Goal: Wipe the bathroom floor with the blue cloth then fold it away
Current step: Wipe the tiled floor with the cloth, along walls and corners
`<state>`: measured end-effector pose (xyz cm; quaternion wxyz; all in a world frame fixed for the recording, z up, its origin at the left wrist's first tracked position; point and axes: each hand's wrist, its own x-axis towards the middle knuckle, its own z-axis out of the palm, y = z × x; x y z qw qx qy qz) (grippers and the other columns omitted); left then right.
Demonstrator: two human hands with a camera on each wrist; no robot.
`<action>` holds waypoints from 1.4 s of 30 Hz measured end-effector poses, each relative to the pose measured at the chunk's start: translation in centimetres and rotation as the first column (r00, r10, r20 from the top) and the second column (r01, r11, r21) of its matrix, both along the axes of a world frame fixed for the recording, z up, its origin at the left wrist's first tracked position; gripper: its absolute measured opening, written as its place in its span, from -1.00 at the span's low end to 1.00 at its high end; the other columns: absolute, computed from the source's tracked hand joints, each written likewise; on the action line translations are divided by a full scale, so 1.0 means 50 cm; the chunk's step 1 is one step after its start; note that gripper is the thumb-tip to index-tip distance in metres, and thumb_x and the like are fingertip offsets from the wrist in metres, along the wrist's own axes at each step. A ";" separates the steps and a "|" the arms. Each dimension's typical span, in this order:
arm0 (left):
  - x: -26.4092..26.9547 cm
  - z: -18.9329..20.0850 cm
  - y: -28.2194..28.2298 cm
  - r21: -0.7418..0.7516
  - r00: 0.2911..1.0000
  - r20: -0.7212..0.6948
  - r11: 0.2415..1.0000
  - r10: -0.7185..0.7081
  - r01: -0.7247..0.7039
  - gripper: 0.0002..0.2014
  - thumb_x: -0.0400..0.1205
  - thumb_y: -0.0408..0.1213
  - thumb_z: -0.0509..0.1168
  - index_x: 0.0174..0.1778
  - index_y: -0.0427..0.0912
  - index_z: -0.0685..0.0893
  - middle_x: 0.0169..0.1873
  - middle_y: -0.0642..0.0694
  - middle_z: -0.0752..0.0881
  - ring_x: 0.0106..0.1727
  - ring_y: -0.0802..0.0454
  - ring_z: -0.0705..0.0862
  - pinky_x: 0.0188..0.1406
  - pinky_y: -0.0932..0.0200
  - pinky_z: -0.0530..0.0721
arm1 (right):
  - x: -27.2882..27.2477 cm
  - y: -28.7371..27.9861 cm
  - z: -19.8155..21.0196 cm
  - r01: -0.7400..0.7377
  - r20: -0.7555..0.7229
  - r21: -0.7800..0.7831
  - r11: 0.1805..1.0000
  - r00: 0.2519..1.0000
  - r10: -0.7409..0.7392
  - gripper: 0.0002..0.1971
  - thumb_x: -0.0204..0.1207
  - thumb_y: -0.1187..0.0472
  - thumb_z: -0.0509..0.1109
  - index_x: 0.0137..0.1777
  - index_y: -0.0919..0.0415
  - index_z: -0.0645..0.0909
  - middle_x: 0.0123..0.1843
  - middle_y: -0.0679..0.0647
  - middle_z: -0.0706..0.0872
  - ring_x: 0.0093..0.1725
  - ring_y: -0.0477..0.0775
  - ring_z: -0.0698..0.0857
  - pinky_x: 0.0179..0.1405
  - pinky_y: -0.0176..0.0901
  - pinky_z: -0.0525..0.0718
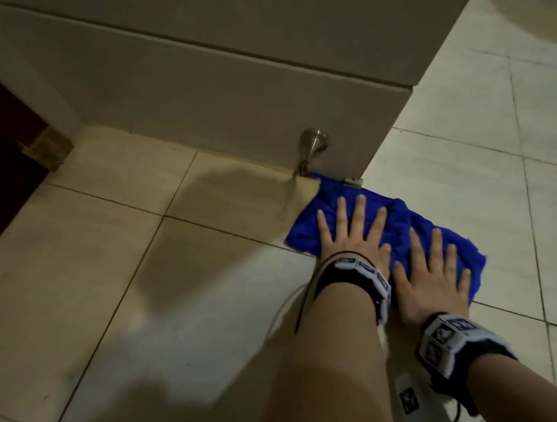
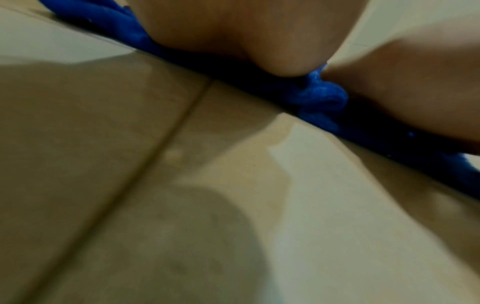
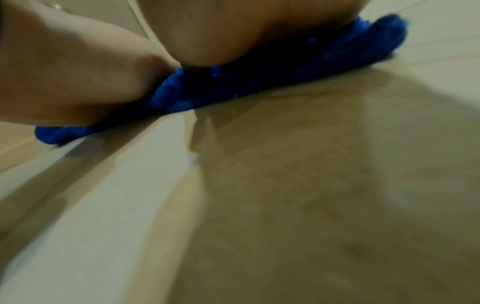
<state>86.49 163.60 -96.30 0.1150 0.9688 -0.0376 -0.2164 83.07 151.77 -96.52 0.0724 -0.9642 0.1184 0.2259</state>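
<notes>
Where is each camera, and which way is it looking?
Head: on the person's head, looking down at both hands, left hand and right hand, flat on the blue cloth by the metal door stopper.
Left wrist: low on the left wrist, looking along the floor; palm and cloth edge show.
Right wrist: low on the right wrist, likewise.
Shared: all three show the cloth and floor tiles.
</notes>
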 end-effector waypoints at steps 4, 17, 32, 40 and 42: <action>-0.010 -0.005 -0.004 -0.001 0.999 0.017 0.999 -0.049 0.049 -0.38 0.76 0.14 -0.18 0.67 0.17 -0.34 0.63 0.02 -0.49 0.62 -0.15 -0.53 0.46 -0.38 -0.58 | -0.011 -0.001 0.003 0.024 -0.001 -0.009 1.000 1.000 -0.024 -0.36 0.72 -0.18 -0.16 0.69 -0.16 -0.39 0.68 -0.07 -0.52 0.69 0.08 -0.39 0.65 0.19 -0.32; -0.011 -0.011 0.276 -0.027 0.994 0.079 0.997 0.077 -0.075 -0.40 0.76 0.14 -0.15 0.68 0.24 -0.25 0.68 0.15 -0.33 0.68 0.01 -0.34 0.61 -0.27 -0.37 | 0.009 0.195 0.006 -0.123 -0.025 -0.002 0.992 0.992 0.123 -0.31 0.65 -0.33 -0.25 0.62 -0.21 -0.55 0.65 0.09 -0.60 0.67 0.26 -0.44 0.61 0.37 -0.36; 0.026 -0.034 0.595 0.033 0.967 0.053 0.968 0.248 -0.250 -0.41 0.74 0.18 -0.21 0.63 0.32 -0.35 0.64 0.19 -0.43 0.67 0.04 -0.38 0.57 -0.22 -0.40 | 0.071 0.511 -0.011 -0.279 0.037 0.003 0.960 0.960 0.279 -0.22 0.57 -0.42 -0.29 0.61 -0.15 -0.58 0.63 0.18 -0.62 0.65 0.33 -0.48 0.57 0.46 -0.37; 0.080 -0.028 0.679 0.051 0.953 -0.001 0.952 0.303 -0.302 -0.41 0.74 0.18 -0.24 0.61 0.31 -0.41 0.62 0.16 -0.48 0.66 0.02 -0.43 0.57 -0.25 -0.42 | 0.105 0.612 -0.008 -0.273 0.039 0.049 0.961 0.962 0.272 -0.20 0.59 -0.41 -0.21 0.60 -0.14 -0.60 0.60 0.21 -0.66 0.62 0.36 -0.53 0.55 0.47 -0.40; 0.079 -0.027 0.677 0.046 0.953 0.004 0.952 0.304 -0.304 -0.41 0.74 0.18 -0.26 0.60 0.31 -0.43 0.61 0.16 -0.49 0.65 0.01 -0.44 0.56 -0.25 -0.43 | 0.105 0.614 -0.004 -0.266 0.022 0.038 0.963 0.964 0.266 -0.21 0.59 -0.41 -0.24 0.60 -0.14 -0.62 0.59 0.21 -0.68 0.61 0.35 -0.55 0.55 0.47 -0.39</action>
